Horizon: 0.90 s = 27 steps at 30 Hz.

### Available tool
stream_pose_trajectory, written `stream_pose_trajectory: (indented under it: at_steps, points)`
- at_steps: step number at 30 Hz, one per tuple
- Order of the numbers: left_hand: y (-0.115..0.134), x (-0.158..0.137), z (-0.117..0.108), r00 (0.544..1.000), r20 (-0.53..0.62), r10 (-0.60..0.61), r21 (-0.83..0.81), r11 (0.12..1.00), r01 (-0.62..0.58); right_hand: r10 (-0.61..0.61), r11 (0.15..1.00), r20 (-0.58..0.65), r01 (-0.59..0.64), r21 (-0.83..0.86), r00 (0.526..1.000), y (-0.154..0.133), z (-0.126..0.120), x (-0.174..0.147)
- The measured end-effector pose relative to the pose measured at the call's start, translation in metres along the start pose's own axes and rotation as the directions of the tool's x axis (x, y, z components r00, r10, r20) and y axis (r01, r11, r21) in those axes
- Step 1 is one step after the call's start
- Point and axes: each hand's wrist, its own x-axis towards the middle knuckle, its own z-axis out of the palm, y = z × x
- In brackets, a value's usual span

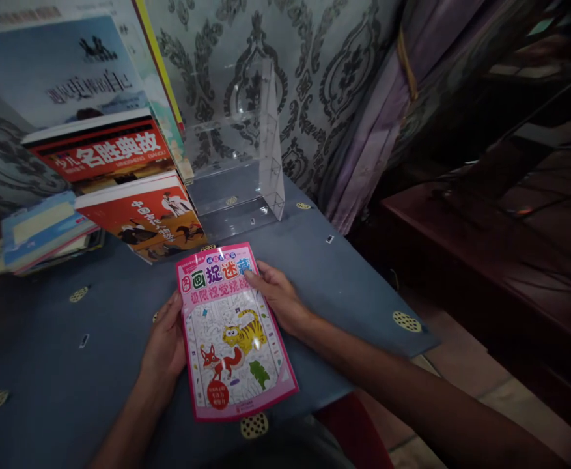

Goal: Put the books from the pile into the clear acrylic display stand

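Note:
A pink picture book (236, 339) with a cartoon tiger and fox on its cover is held face up, above the near part of the table. My left hand (167, 332) grips its left edge, with the fingers partly hidden behind it. On the upper right edge, my right hand (278, 293) clasps the book, its thumb lying on the cover. Just beyond stands a clear acrylic book rack (270, 150) with stepped tiers. Upright in its left part are an orange-red book (153, 218), a red book (114, 153) and a blue-grey book (65, 71).
A stack of books (45, 228) lies at the table's left. The blue tablecloth (119, 378) has yellow spotted patches. Patterned wallpaper (309, 78) and a tied purple curtain (368, 143) are behind. Past the table's right edge stands dark reddish furniture (485, 260) above a tiled floor.

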Motion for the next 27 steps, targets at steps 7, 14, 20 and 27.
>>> stream_pose_trajectory:
  at_steps: [7, 14, 20, 27]
  points:
    - [-0.0006, -0.0006, 0.0004, 0.999, -0.034, 0.032, -0.009, 0.999, -0.032, 0.099, 0.987, -0.030, -0.095, 0.128, 0.995, -0.0007, -0.0004, 0.0035]
    - [-0.0003, -0.0009, -0.0002, 0.999, 0.005, 0.035, -0.013, 0.999, -0.035, 0.123, 0.987, -0.091, -0.113, 0.112, 0.988, -0.0038, -0.0005, 0.0046]
    - [-0.0004, -0.0013, -0.0033, 1.000, 0.022, 0.006, -0.021, 1.000, -0.005, 0.143, 0.990, -0.124, -0.144, 0.004, 0.982, -0.0040, -0.0012, 0.0054]
    - [-0.0004, -0.0028, -0.0038, 0.998, 0.051, -0.042, -0.034, 0.998, 0.044, 0.183, 0.983, -0.149, -0.184, 0.011, 0.972, -0.0058, -0.0024, 0.0059]
